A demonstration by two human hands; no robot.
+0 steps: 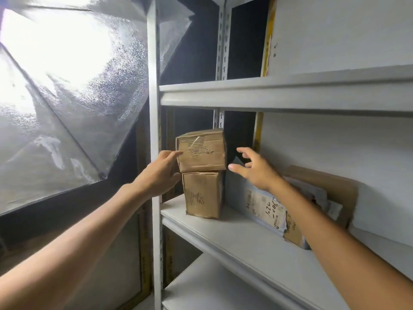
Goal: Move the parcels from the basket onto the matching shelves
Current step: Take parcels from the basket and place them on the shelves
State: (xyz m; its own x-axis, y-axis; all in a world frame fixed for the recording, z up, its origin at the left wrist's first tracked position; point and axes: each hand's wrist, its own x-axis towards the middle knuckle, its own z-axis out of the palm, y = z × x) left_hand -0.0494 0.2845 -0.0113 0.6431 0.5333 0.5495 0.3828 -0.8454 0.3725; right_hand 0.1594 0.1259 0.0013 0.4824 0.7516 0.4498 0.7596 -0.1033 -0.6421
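Observation:
Two brown cardboard parcels are stacked at the left end of the middle shelf [234, 238]. The upper parcel [202, 151] rests slightly askew on the lower parcel [203, 195]. My left hand [159, 173] touches the left side of the stack, index finger on the upper parcel's corner and thumb by the lower one. My right hand [254, 167] hovers open just right of the upper parcel, fingers spread, apart from it. A grey bagged parcel [266, 204] with a handwritten label leans on the shelf under my right wrist. No basket is in view.
A white metal upright [154, 130] stands just left of the stack. An upper shelf [279, 92] hangs above it and a lower shelf [212, 287] sits below. A flat brown envelope [330, 186] leans on the back wall. A bright frosted window [67, 86] fills the left.

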